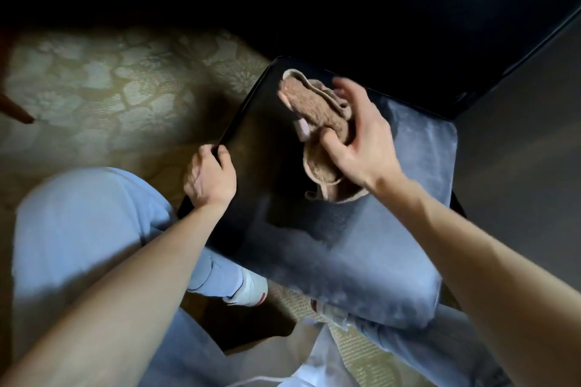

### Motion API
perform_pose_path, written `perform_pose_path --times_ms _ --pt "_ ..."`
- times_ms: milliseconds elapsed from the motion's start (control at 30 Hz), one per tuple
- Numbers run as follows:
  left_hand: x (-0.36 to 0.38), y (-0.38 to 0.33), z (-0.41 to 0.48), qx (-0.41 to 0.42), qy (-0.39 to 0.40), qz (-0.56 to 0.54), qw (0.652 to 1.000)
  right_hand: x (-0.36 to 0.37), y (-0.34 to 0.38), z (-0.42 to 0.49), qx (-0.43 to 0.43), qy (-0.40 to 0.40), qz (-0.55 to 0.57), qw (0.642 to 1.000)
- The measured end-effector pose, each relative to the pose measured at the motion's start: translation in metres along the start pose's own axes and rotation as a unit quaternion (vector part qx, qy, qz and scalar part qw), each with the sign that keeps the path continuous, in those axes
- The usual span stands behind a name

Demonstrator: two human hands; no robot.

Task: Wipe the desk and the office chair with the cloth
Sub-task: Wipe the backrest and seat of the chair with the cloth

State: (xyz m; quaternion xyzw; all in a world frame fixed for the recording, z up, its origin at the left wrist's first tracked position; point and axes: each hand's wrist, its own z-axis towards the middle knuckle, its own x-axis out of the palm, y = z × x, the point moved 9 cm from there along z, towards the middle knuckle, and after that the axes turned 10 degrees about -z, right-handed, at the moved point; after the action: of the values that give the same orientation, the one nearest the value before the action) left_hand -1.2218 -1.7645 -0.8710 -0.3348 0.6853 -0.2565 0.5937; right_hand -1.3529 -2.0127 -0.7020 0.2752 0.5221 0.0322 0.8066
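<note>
- Head view: you look down on the chair (393, 261), and its seat (267, 141) fills the middle of the picture.
- Your right hand (361, 138) grips the cloth (314, 107). The thumb digs into the middle of it and the fingers curl over its far side.
- The cloth is brown and bunched. It lies on the far part of the seat, close to the dark back (440, 25) of the chair. One end points to the far left corner of the seat, the other end comes out under your wrist.
- The right half of the seat looks pale grey-blue and the left half looks darker. Whether this is dust or light, I cannot tell.
- Your left hand (210, 179) holds the left edge of the seat, with the fingers curled over the edge.
- Near you are your light blue trousers (78, 229), and one white shoe (251, 289) stands just beside the seat's near edge.
- The carpet (110, 82) has a pale flower pattern and lies to the left of the chair.
- At the far left a wooden leg (19, 113) stands on the carpet. What it belongs to is not visible.
</note>
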Motion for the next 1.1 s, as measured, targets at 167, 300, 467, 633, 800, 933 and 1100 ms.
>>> perform_pose_path --times_ms 167,300,467,633,800,933,1100 --pt "0.007 0.022 0.024 -0.113 0.037 -0.044 0.992 0.093 -0.043 0.017 0.032 0.204 -0.204 0.957" --pt "0.009 0.038 0.033 -0.181 0.039 -0.13 0.974 0.136 -0.055 -0.011 0.069 0.193 -0.261 0.943" --pt "0.019 0.045 0.026 -0.206 0.069 -0.186 0.958 0.129 -0.021 -0.038 0.01 0.1 -0.242 0.965" --pt "0.028 0.051 0.019 -0.255 0.105 -0.323 0.905 0.13 0.018 -0.093 -0.072 0.099 -0.222 0.967" --pt "0.028 0.054 0.003 -0.251 0.113 -0.344 0.898 0.123 0.034 -0.141 -0.188 0.117 -0.234 0.947" --pt "0.024 0.051 -0.009 -0.185 0.106 -0.258 0.942 0.119 0.033 -0.185 -0.292 0.129 -0.242 0.916" --pt "0.022 0.03 -0.02 0.015 0.079 0.02 0.997 0.118 0.023 -0.242 -0.427 0.15 -0.278 0.847"
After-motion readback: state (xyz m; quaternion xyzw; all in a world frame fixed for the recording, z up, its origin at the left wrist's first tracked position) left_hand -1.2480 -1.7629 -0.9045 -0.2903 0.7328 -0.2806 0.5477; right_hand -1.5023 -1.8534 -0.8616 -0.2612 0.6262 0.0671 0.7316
